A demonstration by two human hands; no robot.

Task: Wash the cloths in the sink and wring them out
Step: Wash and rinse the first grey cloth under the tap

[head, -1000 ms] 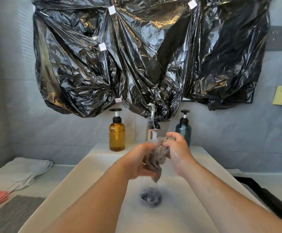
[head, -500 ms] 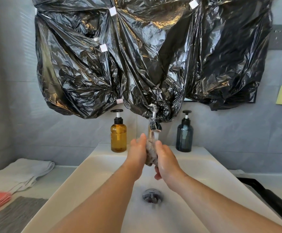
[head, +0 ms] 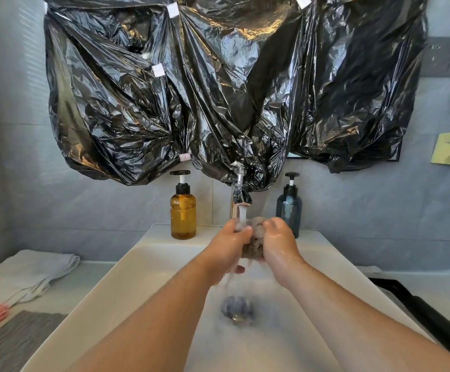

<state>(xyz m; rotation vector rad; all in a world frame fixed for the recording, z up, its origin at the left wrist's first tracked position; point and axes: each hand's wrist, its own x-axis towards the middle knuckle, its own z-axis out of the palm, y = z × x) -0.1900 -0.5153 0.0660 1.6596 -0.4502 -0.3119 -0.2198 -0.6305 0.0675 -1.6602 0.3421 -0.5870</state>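
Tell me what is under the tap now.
Under the tap, water falls onto a grey cloth gripped between the left hand and right hand. The hands cover most of the cloth.

Both hands clenched — left hand (head: 232, 241), right hand (head: 277, 241).

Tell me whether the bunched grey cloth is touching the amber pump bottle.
Apart. The head view shows the bunched grey cloth squeezed between the left hand and right hand under the tap, with bare white sink rim between it and the amber pump bottle.

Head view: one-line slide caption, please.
Both hands, left hand and right hand, squeeze a grey cloth under the running faucet.
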